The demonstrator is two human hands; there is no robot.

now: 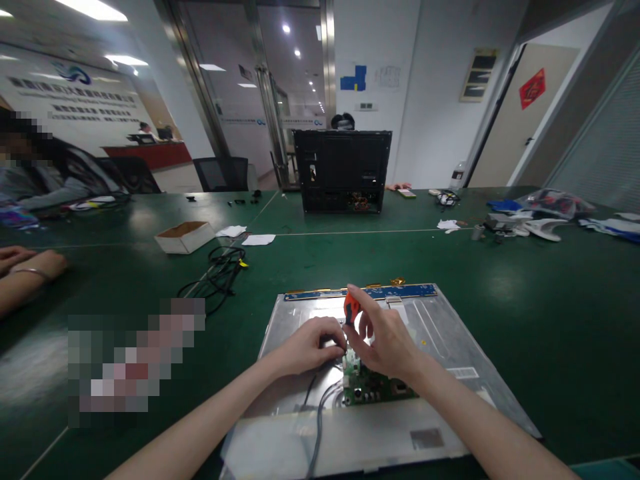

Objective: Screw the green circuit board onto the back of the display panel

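Note:
A flat metal display panel (pixel 280 337) lies on the green table, with a blue circuit strip (pixel 417 291) along its far edge. On its middle sits a green circuit board (pixel 367 390), partly covered by my hands. My right hand (pixel 387 333) grips the orange-and-black handle of a screwdriver (pixel 352 308), held upright over the board; its tip is hidden. My left hand (pixel 315 343) is closed in a pinch at the board's left corner, touching or close to it. Whatever those fingertips hold is too small to make out. A grey cable (pixel 319 427) runs from the board toward me.
A black monitor housing (pixel 345 170) stands across the table, a person behind it. Black cables (pixel 220 270) and an open white box (pixel 185 239) lie left. Another person's hands (pixel 35 267) rest at far left. Plastic bags and parts (pixel 555 203) sit at far right.

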